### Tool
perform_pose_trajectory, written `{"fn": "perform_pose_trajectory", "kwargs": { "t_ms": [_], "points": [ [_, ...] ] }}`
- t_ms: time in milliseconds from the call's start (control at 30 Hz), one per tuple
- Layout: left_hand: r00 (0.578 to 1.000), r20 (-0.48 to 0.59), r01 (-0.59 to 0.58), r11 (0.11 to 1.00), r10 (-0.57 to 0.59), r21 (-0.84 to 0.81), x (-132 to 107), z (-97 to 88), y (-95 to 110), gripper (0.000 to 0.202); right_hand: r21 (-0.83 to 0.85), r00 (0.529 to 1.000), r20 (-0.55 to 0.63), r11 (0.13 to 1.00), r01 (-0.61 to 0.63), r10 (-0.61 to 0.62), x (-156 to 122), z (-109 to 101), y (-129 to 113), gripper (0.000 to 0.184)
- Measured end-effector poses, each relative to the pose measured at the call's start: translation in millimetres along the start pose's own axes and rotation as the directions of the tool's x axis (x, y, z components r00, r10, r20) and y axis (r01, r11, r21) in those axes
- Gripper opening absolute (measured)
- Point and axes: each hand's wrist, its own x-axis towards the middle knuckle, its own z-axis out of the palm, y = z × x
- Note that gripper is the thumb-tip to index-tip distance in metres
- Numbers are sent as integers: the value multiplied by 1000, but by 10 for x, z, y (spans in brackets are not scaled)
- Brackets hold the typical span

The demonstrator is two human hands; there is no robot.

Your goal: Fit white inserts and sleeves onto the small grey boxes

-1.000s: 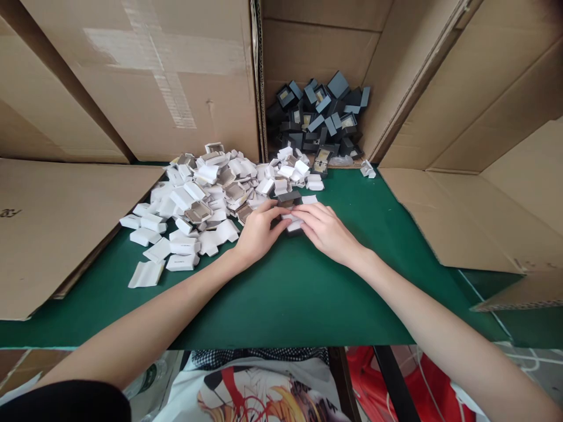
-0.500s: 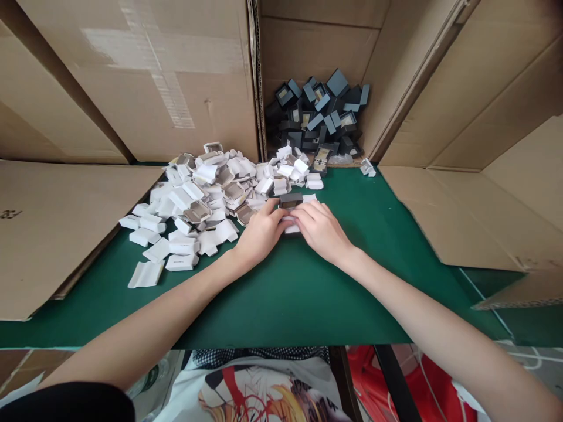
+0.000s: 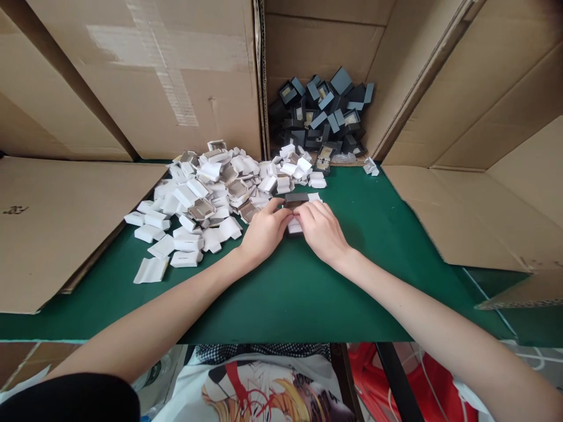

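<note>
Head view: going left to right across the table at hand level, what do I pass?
Left flap → white pile → left hand → small box → right hand → right flap.

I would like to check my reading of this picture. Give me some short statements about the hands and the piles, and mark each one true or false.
1. The left hand and the right hand both touch a small dark grey box on the green table cover. True.
2. The heap of small white pieces lies on the right hand's side. False: it lies on the left hand's side.
3. The pile of dark grey boxes sits inside the open brown cardboard carton at the back. True.
4. The left hand rests far from the right hand. False: their fingers meet at the box.
</note>
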Motion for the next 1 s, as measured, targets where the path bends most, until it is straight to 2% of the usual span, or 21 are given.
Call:
{"fn": "perform_pose_trajectory", "kwargs": {
  "t_ms": [133, 267, 500, 767, 900, 1000],
  "points": [
    [999, -51, 6, 996, -11, -87, 8, -20, -16, 21, -43, 999, -36, 999, 28, -30, -20, -3, -16, 32],
    [1000, -14, 10, 995, -12, -100, 52, -45, -21, 19, -76, 998, -52, 996, 39, -43, -42, -17, -63, 32],
    [1000, 11, 17, 1000, -17, -25, 105, -55, -12, 22, -84, 998, -32, 995, 51, -53, -80, -45, -75, 28],
    [997, 73, 21, 998, -26, 61, 111, -34, 15, 22, -85, 998, 10, 994, 66, -66, -131, -66, -78, 32],
    [999, 34, 7, 997, -10, 77, 82, 27, 28, 24, -53, 998, 45, 997, 50, -47, -155, -91, -109, 34],
    [999, -34, 3, 998, -1, 64, 47, -17, 32, 23, -21, 995, 95, 999, 39, -37, -162, -92, -101, 35]
  ]
}}
